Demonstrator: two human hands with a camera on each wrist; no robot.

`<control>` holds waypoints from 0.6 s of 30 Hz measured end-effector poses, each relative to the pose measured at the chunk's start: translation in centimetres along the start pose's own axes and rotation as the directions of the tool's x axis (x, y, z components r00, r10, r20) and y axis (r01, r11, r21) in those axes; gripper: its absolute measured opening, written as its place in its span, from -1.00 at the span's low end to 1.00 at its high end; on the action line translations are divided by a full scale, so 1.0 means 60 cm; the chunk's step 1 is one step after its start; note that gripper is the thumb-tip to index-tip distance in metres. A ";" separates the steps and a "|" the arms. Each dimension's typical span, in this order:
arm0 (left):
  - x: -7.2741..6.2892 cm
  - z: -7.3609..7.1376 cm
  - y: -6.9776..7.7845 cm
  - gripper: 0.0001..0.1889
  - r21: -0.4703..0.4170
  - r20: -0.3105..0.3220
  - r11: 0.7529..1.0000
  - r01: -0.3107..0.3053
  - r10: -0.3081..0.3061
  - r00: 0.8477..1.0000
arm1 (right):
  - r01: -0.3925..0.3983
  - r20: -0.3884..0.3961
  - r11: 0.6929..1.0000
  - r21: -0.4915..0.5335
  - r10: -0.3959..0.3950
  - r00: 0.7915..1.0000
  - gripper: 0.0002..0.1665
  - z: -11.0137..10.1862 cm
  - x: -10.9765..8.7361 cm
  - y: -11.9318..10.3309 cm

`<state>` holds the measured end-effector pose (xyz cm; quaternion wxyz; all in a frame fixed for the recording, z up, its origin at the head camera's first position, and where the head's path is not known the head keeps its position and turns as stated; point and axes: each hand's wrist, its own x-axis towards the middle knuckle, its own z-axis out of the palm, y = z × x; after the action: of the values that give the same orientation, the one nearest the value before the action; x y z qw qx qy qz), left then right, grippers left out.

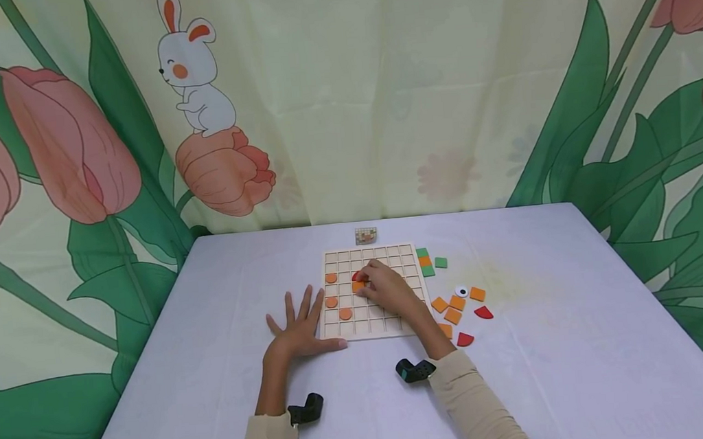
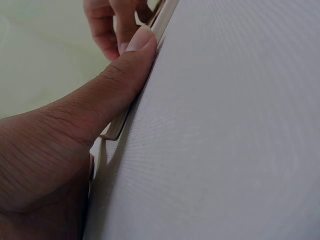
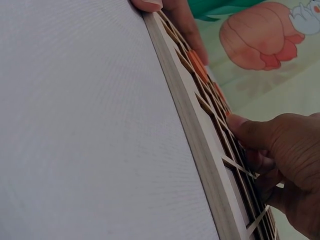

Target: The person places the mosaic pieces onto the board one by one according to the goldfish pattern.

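A pale wooden grid board [image 1: 391,326] lies on the table. My left hand [image 1: 298,335] is spread flat at its front left corner, with the thumb [image 2: 132,65] over the front edge. Over the middle of the grid, my right hand [image 1: 389,291] has its fingers curled, thumb and forefinger pinching an orange square tile [image 1: 357,287]. A red piece [image 1: 356,275] shows just behind that tile, partly hidden by the forefinger. Round orange pieces sit in cells on the left side, among them a round orange piece [image 1: 346,313] near the front.
Right of the board lie several loose orange tiles [image 1: 457,303], red quarter-round pieces [image 1: 483,313], a white disc with a black dot [image 1: 461,292] and a green tile [image 1: 441,263]. Green and orange tiles [image 1: 425,262] line its right edge. A small patterned card [image 1: 366,235] stands behind it.
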<state>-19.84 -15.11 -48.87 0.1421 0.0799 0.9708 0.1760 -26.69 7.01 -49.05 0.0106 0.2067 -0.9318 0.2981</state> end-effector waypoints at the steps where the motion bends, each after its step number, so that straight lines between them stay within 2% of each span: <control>1: 0.000 -0.001 0.000 0.24 -0.002 0.001 1.000 -0.001 0.001 1.000 | 0.000 0.001 1.000 0.003 0.000 1.000 -0.72 0.000 0.000 0.000; 18: 0.005 0.002 -0.006 0.24 -0.005 0.003 1.000 0.002 -0.002 1.000 | -0.015 -0.001 1.000 0.022 0.015 1.000 -0.72 0.003 0.002 0.006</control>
<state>-20.10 -15.34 -49.19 0.1438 0.0790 0.9702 0.1782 -26.92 7.12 -49.36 0.0067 0.1998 -0.9300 0.3084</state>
